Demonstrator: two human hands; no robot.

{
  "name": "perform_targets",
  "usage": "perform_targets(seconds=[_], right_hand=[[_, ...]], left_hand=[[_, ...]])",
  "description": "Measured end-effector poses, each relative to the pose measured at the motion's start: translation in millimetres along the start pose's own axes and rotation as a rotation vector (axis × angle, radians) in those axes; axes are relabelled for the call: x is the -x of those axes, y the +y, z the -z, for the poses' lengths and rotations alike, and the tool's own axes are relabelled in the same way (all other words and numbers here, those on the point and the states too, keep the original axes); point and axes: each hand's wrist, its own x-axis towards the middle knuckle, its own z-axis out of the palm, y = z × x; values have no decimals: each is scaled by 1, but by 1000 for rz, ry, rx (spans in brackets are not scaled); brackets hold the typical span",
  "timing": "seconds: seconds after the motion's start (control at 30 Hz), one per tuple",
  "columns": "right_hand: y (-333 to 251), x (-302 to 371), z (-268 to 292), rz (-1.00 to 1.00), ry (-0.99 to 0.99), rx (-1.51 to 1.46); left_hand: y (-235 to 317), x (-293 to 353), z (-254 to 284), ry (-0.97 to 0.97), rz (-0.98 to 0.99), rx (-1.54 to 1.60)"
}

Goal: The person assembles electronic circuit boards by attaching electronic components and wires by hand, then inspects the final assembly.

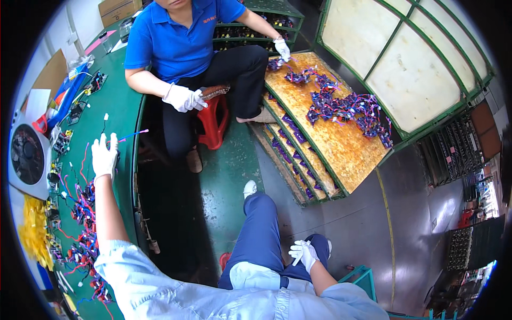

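My left hand (104, 156), in a white glove, reaches over the green bench (120, 96) with its fingers stretched out and apart. A thin pink-and-blue wire (134, 135) sticks out beside its fingertips towards the bench edge. A small white connector (106, 116) on a dark wire stands just beyond them. What lies under the palm is hidden. Along my left forearm several small wired assemblies (85, 208) with red, blue and purple leads lie in a heap. My right hand (304, 253), also gloved, rests near my right knee, fingers apart, holding nothing.
A seated person (186, 48) in a blue shirt faces me across the bench corner, one gloved hand at wired parts (346, 106) on a wooden-topped rack (341, 160). A red stool (214, 125) stands under them. A grey fan (29, 152) and yellow pieces (34, 229) line the left side.
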Motion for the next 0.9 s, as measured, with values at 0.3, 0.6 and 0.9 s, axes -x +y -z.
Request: perform_targets(seconds=[0.3, 0.6, 0.9], right_hand=[[13, 10, 10, 36, 59, -120], [14, -16, 24, 43, 0, -230], [37, -31, 39, 179, -268, -309]], left_hand=[[-9, 12, 11, -271, 7, -243], [-72, 69, 21, -428, 41, 710], [53, 94, 78, 152, -491, -133]])
